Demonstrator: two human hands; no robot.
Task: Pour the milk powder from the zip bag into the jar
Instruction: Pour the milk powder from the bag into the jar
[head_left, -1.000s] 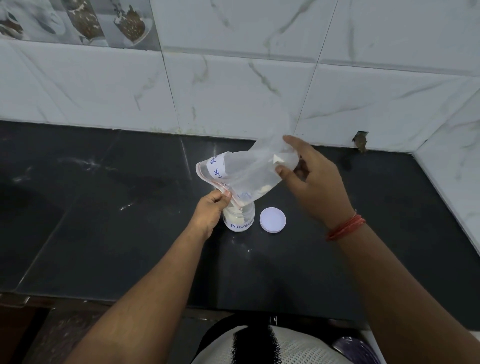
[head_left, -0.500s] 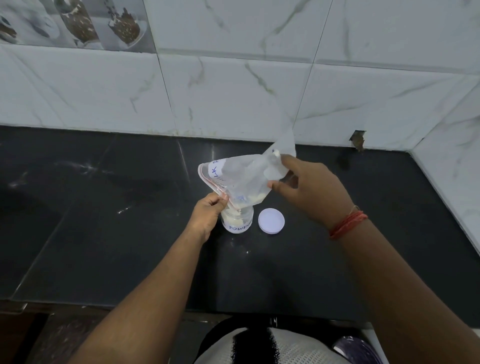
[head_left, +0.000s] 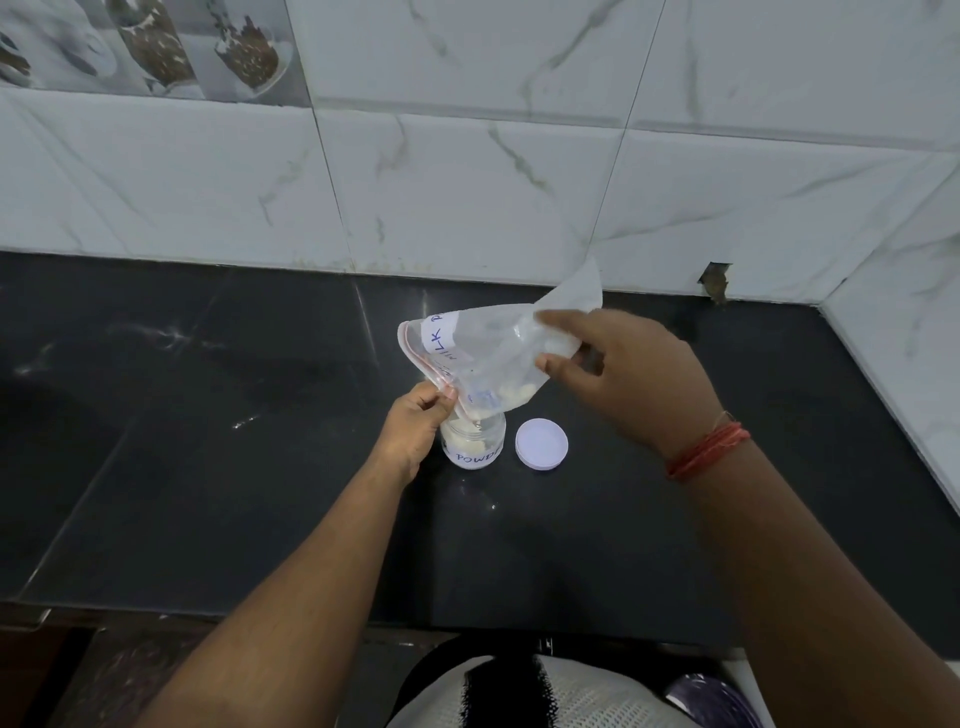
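Observation:
A clear zip bag (head_left: 488, 353) with a white label hangs tilted over a small clear jar (head_left: 475, 444), its open corner pointing down into the jar mouth. Clumps of cream milk powder (head_left: 514, 395) sit in the bag's lower part, and some powder lies in the jar. My left hand (head_left: 415, 428) pinches the bag's red zip edge right beside the jar. My right hand (head_left: 623, 374) grips the bag's raised bottom end, higher and to the right. The jar stands on the black counter (head_left: 208, 441).
A white round lid (head_left: 542, 444) lies flat on the counter just right of the jar. White marble-look tiled walls (head_left: 519, 182) rise behind and at the right. The counter's front edge runs close to my body.
My right hand has lowered slightly and shifted its hold on the bag's end. The bag has folded down over the jar and the powder has slid toward the open corner.

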